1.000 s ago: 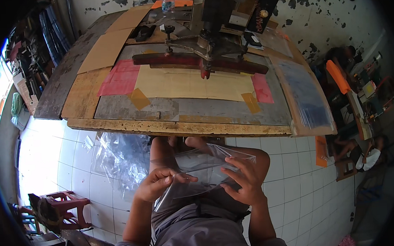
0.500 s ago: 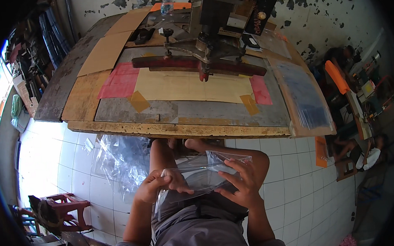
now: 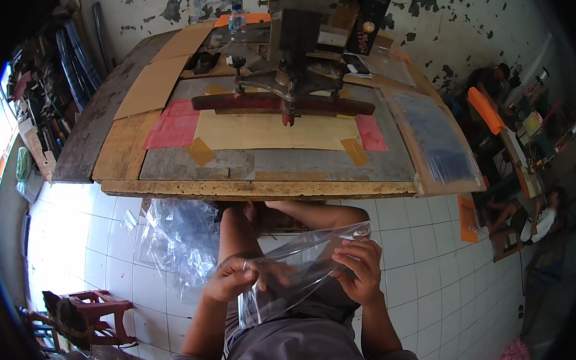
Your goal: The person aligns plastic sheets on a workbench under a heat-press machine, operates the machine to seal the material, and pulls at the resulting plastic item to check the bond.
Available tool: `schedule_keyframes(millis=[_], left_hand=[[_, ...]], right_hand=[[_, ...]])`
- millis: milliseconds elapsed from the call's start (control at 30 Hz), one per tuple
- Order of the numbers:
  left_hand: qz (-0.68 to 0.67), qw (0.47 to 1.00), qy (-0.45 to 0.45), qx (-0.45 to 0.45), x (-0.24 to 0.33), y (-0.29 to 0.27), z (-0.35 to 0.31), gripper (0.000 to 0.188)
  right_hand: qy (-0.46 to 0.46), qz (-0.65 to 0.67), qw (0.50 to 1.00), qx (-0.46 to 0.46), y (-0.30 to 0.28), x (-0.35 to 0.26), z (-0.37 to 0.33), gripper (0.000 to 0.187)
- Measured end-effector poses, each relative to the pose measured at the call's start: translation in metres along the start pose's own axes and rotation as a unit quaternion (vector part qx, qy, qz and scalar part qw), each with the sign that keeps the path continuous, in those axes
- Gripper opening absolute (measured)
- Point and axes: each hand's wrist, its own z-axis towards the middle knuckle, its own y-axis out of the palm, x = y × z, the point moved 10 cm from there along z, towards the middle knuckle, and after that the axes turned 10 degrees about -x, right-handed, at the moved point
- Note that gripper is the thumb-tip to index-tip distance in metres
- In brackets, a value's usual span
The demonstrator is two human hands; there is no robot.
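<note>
Over my lap I hold a clear plastic sleeve (image 3: 311, 254), stretched slantwise between my hands. My left hand (image 3: 231, 279) is closed on its left end, the thumb on the near side; some fingers show through the film, and I cannot tell whether they are inside or behind it. My right hand (image 3: 359, 267) pinches the upper right part of the sleeve with bent fingers. Beyond my knees stands a worktable (image 3: 269, 186) with a press (image 3: 288, 82) whose red bar lies across a cream sheet (image 3: 253, 133) with pink ends.
A heap of clear plastic (image 3: 177, 241) lies on the tiled floor left of my legs. More clear film (image 3: 432, 140) rests at the table's right. A dark red stool (image 3: 106, 313) stands at the lower left. Two people (image 3: 488, 81) are at the far right, near machines.
The sleeve has been pulled smoother and longer between my hands. Its right corner and my right hand have shifted slightly, and my left hand has moved a little right. The view has turned slightly.
</note>
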Motion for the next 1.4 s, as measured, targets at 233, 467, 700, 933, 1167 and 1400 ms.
schedule_keyframes(millis=[233, 467, 700, 933, 1167, 1400], left_hand=[[0.036, 0.999, 0.005, 0.006, 0.005, 0.026, 0.001, 0.037], [0.078, 0.996, 0.015, 0.029, 0.009, 0.044, -0.017, 0.035], [0.119, 0.991, 0.032, 0.045, 0.022, 0.057, -0.032, 0.035], [0.097, 0.993, 0.065, 0.027, 0.029, 0.073, -0.009, 0.034], [0.075, 0.995, 0.060, -0.029, 0.023, 0.075, 0.047, 0.029], [0.191, 0.979, 0.054, -0.056, 0.050, 0.068, 0.101, 0.038]], right_hand=[[-0.016, 0.019, 1.000, 0.012, -0.015, -0.007, -0.015, 0.035], [-0.030, 0.048, 0.998, 0.030, -0.014, -0.014, -0.016, 0.035], [-0.044, 0.069, 0.995, 0.055, -0.002, -0.015, -0.017, 0.038], [-0.025, 0.038, 0.987, 0.156, -0.031, -0.006, -0.025, 0.055], [0.014, 0.036, 0.987, 0.158, -0.036, 0.027, -0.048, 0.061], [0.030, -0.015, 0.970, 0.240, -0.062, 0.045, -0.042, 0.071]])
